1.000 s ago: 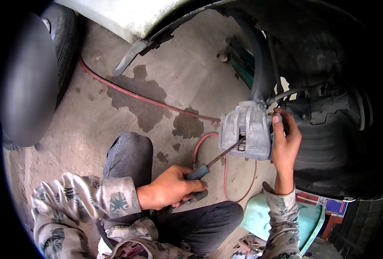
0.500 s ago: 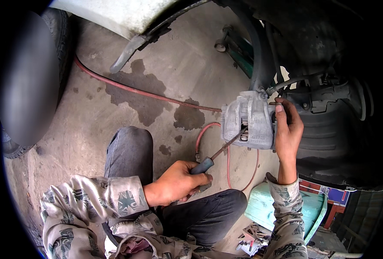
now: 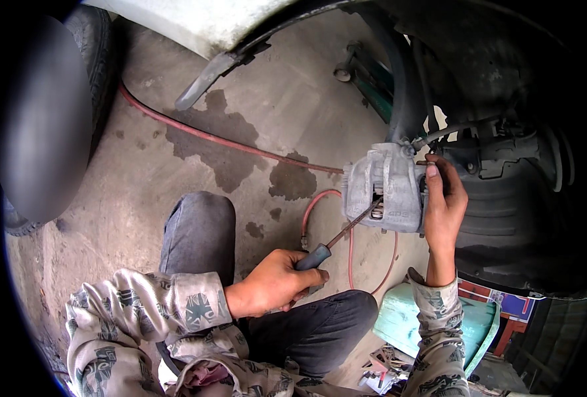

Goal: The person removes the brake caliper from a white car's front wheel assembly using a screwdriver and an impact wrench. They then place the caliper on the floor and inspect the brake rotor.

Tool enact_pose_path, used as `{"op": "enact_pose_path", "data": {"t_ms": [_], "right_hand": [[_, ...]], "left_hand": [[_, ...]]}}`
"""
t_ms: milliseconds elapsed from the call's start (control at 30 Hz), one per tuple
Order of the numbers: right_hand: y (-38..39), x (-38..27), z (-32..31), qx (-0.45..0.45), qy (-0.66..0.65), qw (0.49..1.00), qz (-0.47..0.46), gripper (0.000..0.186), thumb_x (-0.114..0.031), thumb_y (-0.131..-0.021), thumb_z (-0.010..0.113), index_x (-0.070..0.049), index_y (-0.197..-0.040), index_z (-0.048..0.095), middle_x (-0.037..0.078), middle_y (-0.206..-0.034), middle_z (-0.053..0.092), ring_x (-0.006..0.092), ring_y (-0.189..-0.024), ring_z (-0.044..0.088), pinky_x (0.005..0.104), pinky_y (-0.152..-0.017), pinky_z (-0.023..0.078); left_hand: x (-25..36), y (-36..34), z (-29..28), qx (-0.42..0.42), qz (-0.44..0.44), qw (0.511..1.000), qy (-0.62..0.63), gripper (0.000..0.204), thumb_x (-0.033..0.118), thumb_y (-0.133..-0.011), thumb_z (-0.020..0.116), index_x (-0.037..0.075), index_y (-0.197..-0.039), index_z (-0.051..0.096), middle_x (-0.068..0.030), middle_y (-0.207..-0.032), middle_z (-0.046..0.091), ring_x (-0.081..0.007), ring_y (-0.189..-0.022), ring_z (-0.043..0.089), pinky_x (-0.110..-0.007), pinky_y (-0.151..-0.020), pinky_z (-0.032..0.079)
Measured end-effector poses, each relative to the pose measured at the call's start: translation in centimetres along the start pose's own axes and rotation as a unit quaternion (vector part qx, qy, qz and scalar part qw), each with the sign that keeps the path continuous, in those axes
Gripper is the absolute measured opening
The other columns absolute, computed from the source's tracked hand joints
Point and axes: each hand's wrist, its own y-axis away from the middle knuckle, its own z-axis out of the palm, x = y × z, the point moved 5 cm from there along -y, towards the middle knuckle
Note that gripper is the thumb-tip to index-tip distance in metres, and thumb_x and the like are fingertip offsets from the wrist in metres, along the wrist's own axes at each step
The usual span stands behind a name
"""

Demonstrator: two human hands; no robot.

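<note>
My left hand (image 3: 273,281) is wrapped round the blue-grey handle of a screwdriver (image 3: 336,236). The screwdriver's shaft slants up to the right, and its tip is in the window of a grey brake caliper (image 3: 401,205). Metal parts show inside that window, but the very tip is hard to make out. At the caliper's right edge is my right hand (image 3: 447,202), its thumb and fingers bent and closed near the upper corner. A small dark piece shows at those fingertips, too small to name. A hose (image 3: 439,134) runs from the caliper's top toward the right.
A red air hose (image 3: 240,145) crosses the stained concrete floor and loops below the caliper. Dark wheel-arch lining (image 3: 492,225) is close on the right. A green jack (image 3: 376,92) lies beyond, a tyre (image 3: 95,59) far left, and a turquoise container (image 3: 399,317) beside my right forearm.
The whole view has shifted slightly. Both hands keep their places on the screwdriver and at the caliper's edge, and the screwdriver's tip stays in the window.
</note>
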Motion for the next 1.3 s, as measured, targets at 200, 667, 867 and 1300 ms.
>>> {"op": "enact_pose_path", "data": {"t_ms": [200,667,867,1300], "right_hand": [[-0.1,0.3,0.0,-0.005,0.004,1.000,0.012,0.029,-0.022,-0.098,0.059,0.004,-0.112,0.065,0.010,-0.097,0.068,0.0143,-0.090,0.057,0.0266,-0.085,0.045],[0.0,0.1,0.1,0.000,0.009,1.000,0.005,0.029,-0.021,-0.098,0.058,0.004,-0.112,0.065,0.012,-0.099,0.068,0.0162,-0.094,0.059,0.0285,-0.090,0.045],[-0.1,-0.1,-0.1,0.003,0.006,1.000,0.004,0.029,-0.020,-0.098,0.059,0.004,-0.111,0.065,0.012,-0.099,0.068,0.0158,-0.093,0.059,0.0284,-0.089,0.045],[0.1,-0.2,0.1,0.000,-0.009,1.000,0.014,0.028,-0.019,-0.098,0.059,0.004,-0.112,0.065,0.011,-0.099,0.067,0.0146,-0.093,0.058,0.0277,-0.088,0.045]], "left_hand": [[-0.4,-0.3,0.1,-0.001,0.007,1.000,0.006,0.027,0.023,-0.090,0.069,0.000,-0.080,0.059,-0.0003,-0.057,0.050,-0.0087,-0.041,0.045,-0.026,-0.038,0.036],[-1.0,-0.3,0.2,0.001,0.015,1.000,0.000,0.023,0.022,-0.093,0.067,0.001,-0.086,0.063,0.0019,-0.055,0.049,-0.0059,-0.043,0.044,-0.024,-0.039,0.035],[-1.1,-0.5,0.4,0.000,0.018,1.000,0.003,0.023,0.023,-0.093,0.067,0.002,-0.085,0.063,0.0020,-0.055,0.049,-0.0061,-0.043,0.044,-0.023,-0.039,0.035],[-1.5,-0.6,0.5,0.001,0.022,0.999,0.025,0.028,0.024,-0.091,0.068,0.001,-0.079,0.057,-0.0003,-0.056,0.050,-0.0088,-0.041,0.046,-0.026,-0.039,0.036]]}}
